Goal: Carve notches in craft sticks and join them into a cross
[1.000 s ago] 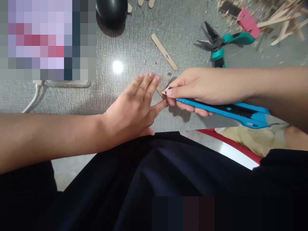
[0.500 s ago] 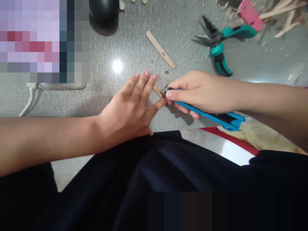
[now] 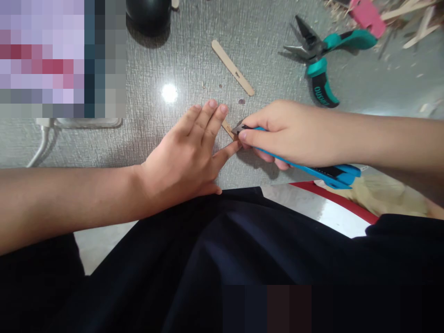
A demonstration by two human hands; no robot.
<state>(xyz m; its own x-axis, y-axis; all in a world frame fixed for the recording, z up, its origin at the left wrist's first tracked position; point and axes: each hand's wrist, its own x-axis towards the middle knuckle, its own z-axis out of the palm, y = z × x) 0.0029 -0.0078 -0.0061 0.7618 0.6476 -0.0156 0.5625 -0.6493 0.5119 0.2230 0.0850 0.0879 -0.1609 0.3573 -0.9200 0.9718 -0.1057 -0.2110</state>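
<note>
My left hand lies flat on the grey table, fingers stretched out, pressing down a small wooden stick of which only the end shows. My right hand is closed round a blue utility knife. The blade tip rests against the stick's exposed end, right beside my left fingertips. A second, whole wooden stick lies loose a little farther back.
Teal-handled pliers lie at the back right near a pink object and a heap of wood offcuts. A black rounded object stands at the back. A white cable runs at left. My dark clothing fills the foreground.
The knife's handle has dropped lower and its blade has pressed closer onto the stick. My left hand has stayed in place; the view shifted slightly.
</note>
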